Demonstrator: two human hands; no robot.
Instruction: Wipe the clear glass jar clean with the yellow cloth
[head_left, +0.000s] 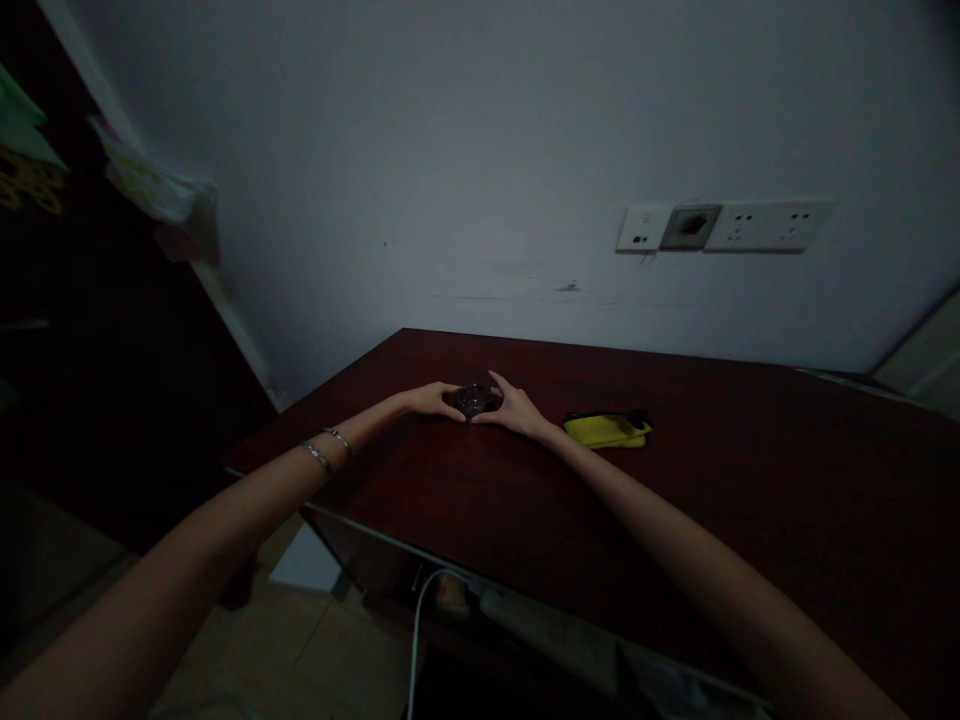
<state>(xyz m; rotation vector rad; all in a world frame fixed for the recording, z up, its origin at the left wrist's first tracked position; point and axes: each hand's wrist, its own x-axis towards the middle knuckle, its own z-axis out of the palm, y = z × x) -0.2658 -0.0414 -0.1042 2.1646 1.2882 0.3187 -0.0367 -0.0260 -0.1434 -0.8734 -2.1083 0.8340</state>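
Both my arms reach forward over a dark red-brown table (750,480). A small dark round object (474,400), perhaps glass or metal, sits on the table between my hands. My left hand (431,400) touches its left side with fingers curled toward it. From the right, my right hand (514,408) touches it, thumb and fingers closed around its edge. Two thin bracelets (326,448) are on my left wrist. The scene is dim, so I cannot name the object.
A flat yellow item with a dark end (607,430) lies on the table just right of my right hand. White wall sockets (720,228) are mounted on the wall above. A white cable (418,630) hangs below the table's near edge. Dark shelving stands at the left.
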